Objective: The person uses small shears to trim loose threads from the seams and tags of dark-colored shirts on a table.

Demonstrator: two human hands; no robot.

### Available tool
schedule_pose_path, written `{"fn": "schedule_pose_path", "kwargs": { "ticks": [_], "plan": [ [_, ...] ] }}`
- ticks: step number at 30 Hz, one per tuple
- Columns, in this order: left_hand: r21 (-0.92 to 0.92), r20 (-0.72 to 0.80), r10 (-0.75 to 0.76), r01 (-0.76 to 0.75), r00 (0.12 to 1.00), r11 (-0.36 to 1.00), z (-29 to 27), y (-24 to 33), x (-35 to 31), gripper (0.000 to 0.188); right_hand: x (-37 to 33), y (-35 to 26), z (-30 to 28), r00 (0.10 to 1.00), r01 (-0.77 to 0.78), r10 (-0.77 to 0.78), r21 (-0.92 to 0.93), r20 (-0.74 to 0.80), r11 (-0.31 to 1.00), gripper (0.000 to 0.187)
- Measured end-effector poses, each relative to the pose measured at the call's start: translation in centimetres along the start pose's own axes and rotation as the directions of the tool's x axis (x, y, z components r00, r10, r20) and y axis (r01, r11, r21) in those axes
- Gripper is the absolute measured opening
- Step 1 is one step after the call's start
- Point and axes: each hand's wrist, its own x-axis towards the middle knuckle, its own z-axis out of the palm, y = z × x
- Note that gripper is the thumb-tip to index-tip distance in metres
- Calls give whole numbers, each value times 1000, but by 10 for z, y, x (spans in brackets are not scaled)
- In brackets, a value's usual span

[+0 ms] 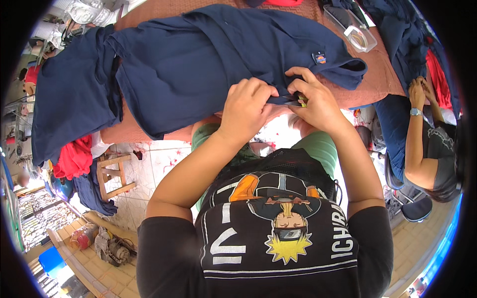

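A dark navy work garment [174, 64] lies spread across the table in front of me, a small label showing near its collar end on the right. My left hand [248, 103] is closed, pinching the garment's near edge between thumb and fingers. Just right of it, my right hand [314, 99] has its fingers curled round a small snips-like tool [302, 101] with a yellow-green part, close to the same edge. Most of that tool is hidden by the fingers, so its exact kind is unclear.
A brown cloth [385, 74] covers the table. At the far right of it sits a clear plastic box [358, 38]. Another person [422, 134] works with navy cloth at the right. Left of me stand a wooden stool [113, 174] and red cloth [74, 158].
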Motion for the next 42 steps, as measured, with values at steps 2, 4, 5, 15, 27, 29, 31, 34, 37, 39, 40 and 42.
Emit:
{"fn": "schedule_pose_path", "kwargs": {
  "ticks": [2, 4, 5, 15, 27, 29, 31, 34, 37, 39, 40, 42],
  "plan": [
    [-86, -116, -20, 10, 993, 996, -21, 10, 16, 27, 5, -7, -13, 1000, 4, -3, 115, -15, 993, 34],
    [-220, -236, -40, -14, 971, 975, -40, 15, 32, 30, 14, -13, -30, 999, -39, 40, 214, 2, 976, 23],
    [-235, -254, -33, -28, 967, 972, -48, 10, 41, 30, 17, -11, -39, 988, -154, 140, 288, 67, 945, 19],
    [-734, 171, -496, 446, 851, 512, -45, 2, 42, 24, 53, 3, -102, 1000, -16, 17, 306, -1, 952, 21],
    [-600, 375, -451, 583, 810, 548, -32, 14, 52, 21, 42, -5, -73, 985, 60, 19, 439, -173, 896, 12],
    [-741, 407, -417, 561, 813, 370, -37, 15, 53, 20, 44, 0, -63, 966, 4, 138, 550, -217, 835, 11],
    [-803, 398, -394, 522, 828, 287, -40, 18, 55, 20, 43, 4, -49, 971, 18, 79, 399, -226, 917, 15],
    [-785, 340, -408, 495, 847, 373, -44, 22, 53, 20, 36, -25, -51, 954, 22, 6, 92, -299, 996, 24],
    [-715, 302, -405, 486, 863, 503, -52, 26, 52, 20, 29, -43, -65, 893, 73, -74, -19, -445, 997, 24],
    [-710, 285, -402, 473, 870, 521, -55, 27, 50, 20, 22, -51, -77, 919, 168, -150, 18, -363, 986, 26],
    [-712, 271, -394, 459, 878, 532, -54, 27, 50, 20, 18, -55, -81, 927, 213, -189, 40, -322, 976, 27],
    [-715, 249, -372, 429, 894, 553, -53, 27, 50, 20, 16, -62, -85, 928, 249, -253, -49, -272, 967, 30]
  ]
}}
